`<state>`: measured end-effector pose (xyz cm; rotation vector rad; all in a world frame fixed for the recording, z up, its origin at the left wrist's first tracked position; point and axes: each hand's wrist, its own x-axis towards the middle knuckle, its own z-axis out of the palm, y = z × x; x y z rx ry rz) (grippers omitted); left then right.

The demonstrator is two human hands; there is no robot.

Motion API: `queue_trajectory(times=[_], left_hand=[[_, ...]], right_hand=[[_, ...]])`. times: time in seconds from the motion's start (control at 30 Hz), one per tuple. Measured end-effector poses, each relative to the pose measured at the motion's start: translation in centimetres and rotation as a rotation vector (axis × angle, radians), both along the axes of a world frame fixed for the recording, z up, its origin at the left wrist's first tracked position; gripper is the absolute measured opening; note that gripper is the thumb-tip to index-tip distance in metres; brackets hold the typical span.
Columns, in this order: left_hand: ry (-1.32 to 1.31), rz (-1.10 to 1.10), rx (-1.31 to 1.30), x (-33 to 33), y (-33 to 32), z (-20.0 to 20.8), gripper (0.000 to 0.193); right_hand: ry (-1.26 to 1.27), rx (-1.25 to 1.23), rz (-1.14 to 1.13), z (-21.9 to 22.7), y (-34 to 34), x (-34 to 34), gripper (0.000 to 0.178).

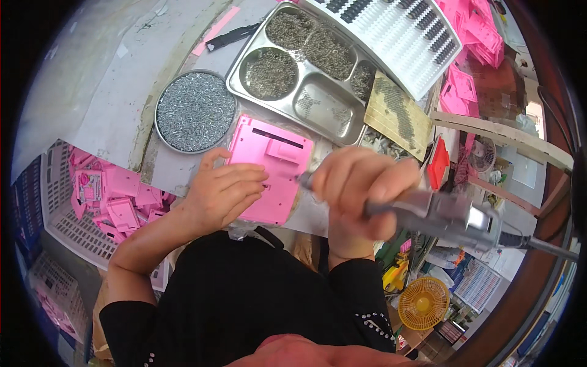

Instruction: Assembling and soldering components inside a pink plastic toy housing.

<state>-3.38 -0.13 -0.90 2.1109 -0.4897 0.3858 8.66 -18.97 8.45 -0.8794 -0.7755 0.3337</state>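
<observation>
A pink plastic casing lies on the worktop in front of me. It has a long dark slot and a raised block. My left hand rests flat across its left side with the fingers stretched out. My right hand is wrapped round a dark electric screwdriver, whose cord runs off to the right. The tool's tip is over the right part of the casing; blur hides whether it touches. Just beyond my left hand stands a round tin full of small silvery metal pins or screws.
A steel compartment tray of small metal parts stands beyond the casing. Beside it are a yellowish board and a white ridged tray with black pieces. Pink parts fill a crate at left. A yellow basket is at lower right.
</observation>
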Motion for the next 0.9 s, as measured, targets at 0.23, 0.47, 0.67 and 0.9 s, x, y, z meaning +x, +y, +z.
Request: queue_trajectory(times=[0.23,0.47,0.67,0.9], left_hand=[[-0.022,0.093,-0.058,-0.3,0.5,0.2,0.018],[-0.029,0.143,-0.103,-0.6,1.2,-0.2,0.017],[-0.065,0.162,-0.104,-0.4,2.0,-0.7,0.015],[-0.214,0.223,-0.025,-0.3,3.1,-0.4,0.016]], right_hand=[[0.061,-0.007,0.095,-0.1,1.4,-2.1,0.029],[0.156,-0.014,0.088,0.4,2.7,-2.7,0.027],[0.165,-0.053,0.098,0.5,3.8,-2.8,0.027],[0.197,-0.061,0.078,0.2,5.0,-2.4,0.025]])
